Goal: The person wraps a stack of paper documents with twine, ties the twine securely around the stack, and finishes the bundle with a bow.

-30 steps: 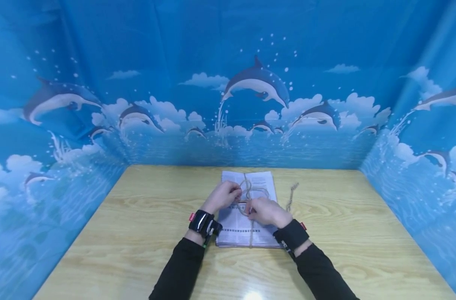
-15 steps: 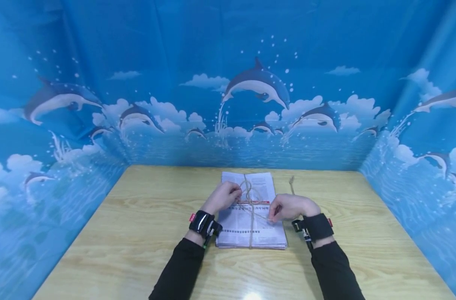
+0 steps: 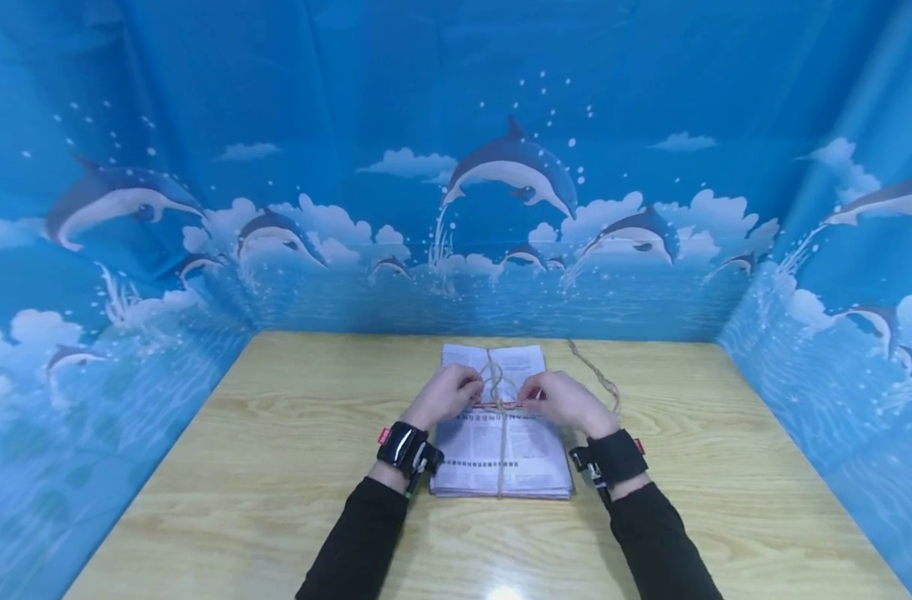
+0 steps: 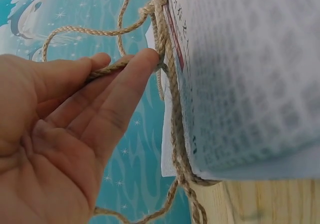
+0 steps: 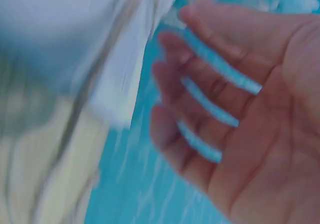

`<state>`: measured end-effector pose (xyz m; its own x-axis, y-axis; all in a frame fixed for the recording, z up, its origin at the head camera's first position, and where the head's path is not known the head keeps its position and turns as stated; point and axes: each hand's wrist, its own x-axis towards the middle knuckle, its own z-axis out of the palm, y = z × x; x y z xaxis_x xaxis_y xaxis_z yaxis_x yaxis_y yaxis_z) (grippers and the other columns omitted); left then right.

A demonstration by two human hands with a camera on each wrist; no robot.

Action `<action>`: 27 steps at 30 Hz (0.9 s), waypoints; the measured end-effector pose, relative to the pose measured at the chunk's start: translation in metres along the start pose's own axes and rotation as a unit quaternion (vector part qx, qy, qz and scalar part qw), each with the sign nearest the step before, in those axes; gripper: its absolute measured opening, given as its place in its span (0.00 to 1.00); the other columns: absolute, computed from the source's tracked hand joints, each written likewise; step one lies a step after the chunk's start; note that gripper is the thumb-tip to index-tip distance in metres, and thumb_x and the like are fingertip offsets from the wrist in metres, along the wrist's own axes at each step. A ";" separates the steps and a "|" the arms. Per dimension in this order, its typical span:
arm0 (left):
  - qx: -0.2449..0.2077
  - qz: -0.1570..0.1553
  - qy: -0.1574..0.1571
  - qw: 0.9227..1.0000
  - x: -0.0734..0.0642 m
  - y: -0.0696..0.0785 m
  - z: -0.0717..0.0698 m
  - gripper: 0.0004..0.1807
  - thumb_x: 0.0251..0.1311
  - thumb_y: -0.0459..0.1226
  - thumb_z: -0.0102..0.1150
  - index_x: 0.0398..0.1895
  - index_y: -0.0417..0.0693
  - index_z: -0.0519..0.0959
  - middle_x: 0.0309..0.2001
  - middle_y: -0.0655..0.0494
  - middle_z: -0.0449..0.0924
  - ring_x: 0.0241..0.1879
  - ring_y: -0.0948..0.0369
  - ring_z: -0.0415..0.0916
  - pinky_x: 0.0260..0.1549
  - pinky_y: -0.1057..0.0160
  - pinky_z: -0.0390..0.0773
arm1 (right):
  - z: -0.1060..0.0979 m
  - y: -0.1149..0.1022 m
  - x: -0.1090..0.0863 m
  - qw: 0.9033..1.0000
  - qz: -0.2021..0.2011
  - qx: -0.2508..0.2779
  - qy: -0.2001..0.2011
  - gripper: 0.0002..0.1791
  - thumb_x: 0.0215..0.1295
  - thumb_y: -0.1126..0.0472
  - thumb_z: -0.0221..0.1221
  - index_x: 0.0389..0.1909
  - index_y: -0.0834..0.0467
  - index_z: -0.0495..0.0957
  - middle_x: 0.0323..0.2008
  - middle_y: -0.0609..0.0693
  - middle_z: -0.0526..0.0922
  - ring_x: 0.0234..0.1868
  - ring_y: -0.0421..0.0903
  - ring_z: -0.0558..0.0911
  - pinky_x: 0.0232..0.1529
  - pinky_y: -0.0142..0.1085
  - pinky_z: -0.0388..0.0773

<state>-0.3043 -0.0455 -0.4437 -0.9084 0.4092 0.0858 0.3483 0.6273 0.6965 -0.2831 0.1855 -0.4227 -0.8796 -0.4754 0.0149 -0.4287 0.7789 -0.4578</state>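
Observation:
A stack of newspapers [image 3: 471, 479] lies on the table, bound lengthwise and crosswise with brown twine [image 3: 503, 450]. Loops of the twine stand over the middle of the stack. My left hand [image 3: 444, 392] pinches a strand between thumb and fingers beside the crossing; the left wrist view shows this strand [image 4: 107, 70] running to the knot area. On the other side of the loops, my right hand [image 3: 564, 400] has its thumb and forefinger together at the twine, other fingers loosely curved. In the blurred right wrist view, that hand's [image 5: 240, 119] fingertips are beside the papers [image 5: 117, 91].
A loose tail of twine [image 3: 594, 371] trails over the wooden table [image 3: 313, 417] to the right of the stack. Blue dolphin-print curtains [image 3: 351, 208] enclose the back and both sides. Both wrists carry black straps with cameras.
My right hand pulled a strand out to the right, then came back up and left beside the loops. The loose tail shifted on the table. My left hand stayed in place.

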 end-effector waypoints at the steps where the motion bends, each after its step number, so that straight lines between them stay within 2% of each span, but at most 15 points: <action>1: 0.000 0.001 0.000 1.000 0.000 0.000 0.000 0.12 0.71 0.37 0.53 0.35 0.41 0.84 0.29 0.50 0.84 0.23 0.64 0.73 0.24 0.65 0.74 | 0.005 -0.006 0.003 1.000 -0.029 0.008 -0.003 0.04 0.62 0.65 0.63 0.37 0.58 0.84 0.35 0.49 0.85 0.37 0.44 0.82 0.41 0.40 0.78; 4: 0.005 0.008 0.001 1.000 0.000 0.000 -0.001 0.13 0.71 0.37 0.52 0.34 0.40 0.84 0.29 0.50 0.84 0.22 0.64 0.72 0.24 0.65 0.73 | 0.018 -0.019 0.008 0.998 -0.064 -0.004 -0.013 0.06 0.59 0.66 0.65 0.38 0.57 0.84 0.33 0.49 0.85 0.35 0.43 0.81 0.37 0.38 0.77; 7: 0.011 0.014 0.000 1.000 0.000 0.001 -0.001 0.13 0.71 0.38 0.52 0.33 0.41 0.84 0.29 0.50 0.84 0.22 0.65 0.71 0.23 0.66 0.72 | 0.029 -0.024 0.009 0.996 -0.069 -0.049 -0.008 0.08 0.58 0.68 0.65 0.37 0.56 0.83 0.32 0.49 0.84 0.35 0.46 0.81 0.35 0.39 0.76; 9: 0.017 0.019 0.002 1.000 0.000 0.001 -0.001 0.14 0.71 0.37 0.52 0.33 0.41 0.84 0.28 0.51 0.84 0.22 0.65 0.71 0.23 0.67 0.71 | 0.031 -0.024 0.008 0.995 -0.078 -0.061 -0.010 0.07 0.59 0.69 0.63 0.37 0.56 0.83 0.33 0.50 0.85 0.35 0.47 0.82 0.36 0.40 0.76; 12: 0.018 0.021 0.003 1.000 0.000 0.002 -0.001 0.13 0.71 0.37 0.52 0.33 0.41 0.84 0.28 0.51 0.84 0.22 0.65 0.71 0.23 0.67 0.72 | 0.029 -0.024 0.007 0.993 -0.103 -0.037 -0.035 0.10 0.63 0.71 0.59 0.41 0.59 0.84 0.39 0.53 0.87 0.42 0.51 0.84 0.44 0.43 0.80; 15: 0.019 0.021 0.004 1.000 0.000 0.003 -0.001 0.12 0.71 0.36 0.53 0.33 0.41 0.84 0.28 0.51 0.84 0.22 0.65 0.71 0.24 0.67 0.72 | 0.020 -0.021 0.005 0.989 -0.123 0.007 -0.083 0.12 0.66 0.71 0.55 0.45 0.59 0.84 0.44 0.53 0.86 0.48 0.50 0.83 0.50 0.40 0.79; 16: 0.018 0.020 0.003 1.000 0.000 0.004 -0.001 0.12 0.71 0.36 0.53 0.34 0.41 0.84 0.29 0.51 0.84 0.23 0.65 0.72 0.24 0.67 0.72 | 0.017 -0.019 0.004 0.987 -0.124 0.021 -0.101 0.12 0.68 0.71 0.54 0.45 0.58 0.84 0.45 0.52 0.86 0.47 0.48 0.83 0.49 0.38 0.79; 19: 0.016 0.012 0.000 1.000 -0.001 0.006 -0.001 0.12 0.71 0.37 0.52 0.35 0.41 0.84 0.30 0.51 0.84 0.24 0.64 0.73 0.25 0.67 0.73 | 0.007 -0.011 0.002 0.982 -0.107 0.064 -0.139 0.10 0.69 0.68 0.55 0.41 0.57 0.85 0.38 0.53 0.85 0.34 0.42 0.80 0.37 0.33 0.76; 22: 0.015 0.006 -0.003 1.000 -0.001 0.006 -0.001 0.12 0.71 0.37 0.52 0.34 0.43 0.84 0.30 0.52 0.84 0.24 0.65 0.73 0.25 0.67 0.74 | -0.002 -0.002 0.000 0.987 -0.070 0.072 -0.128 0.07 0.68 0.66 0.57 0.36 0.58 0.85 0.32 0.53 0.84 0.28 0.38 0.74 0.32 0.31 0.71; 25: 0.025 0.010 -0.006 1.000 -0.002 0.006 0.000 0.12 0.71 0.38 0.52 0.33 0.44 0.84 0.29 0.51 0.83 0.22 0.64 0.70 0.24 0.66 0.71 | -0.005 0.005 -0.001 0.996 -0.030 0.049 -0.068 0.08 0.67 0.69 0.56 0.34 0.59 0.84 0.33 0.50 0.84 0.30 0.39 0.75 0.35 0.33 0.73; 27: 0.032 0.018 -0.010 0.999 -0.002 0.006 0.000 0.12 0.71 0.38 0.52 0.34 0.45 0.84 0.29 0.49 0.82 0.21 0.65 0.68 0.23 0.67 0.70 | -0.003 0.007 0.000 0.999 -0.013 0.038 -0.033 0.08 0.67 0.67 0.56 0.35 0.58 0.83 0.33 0.49 0.84 0.32 0.40 0.76 0.36 0.35 0.74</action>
<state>-0.3005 -0.0424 -0.4398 -0.8904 0.4452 0.0949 0.3954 0.6531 0.6459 -0.2869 0.1926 -0.4231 -0.8516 -0.5233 -0.0302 -0.4325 0.7341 -0.5235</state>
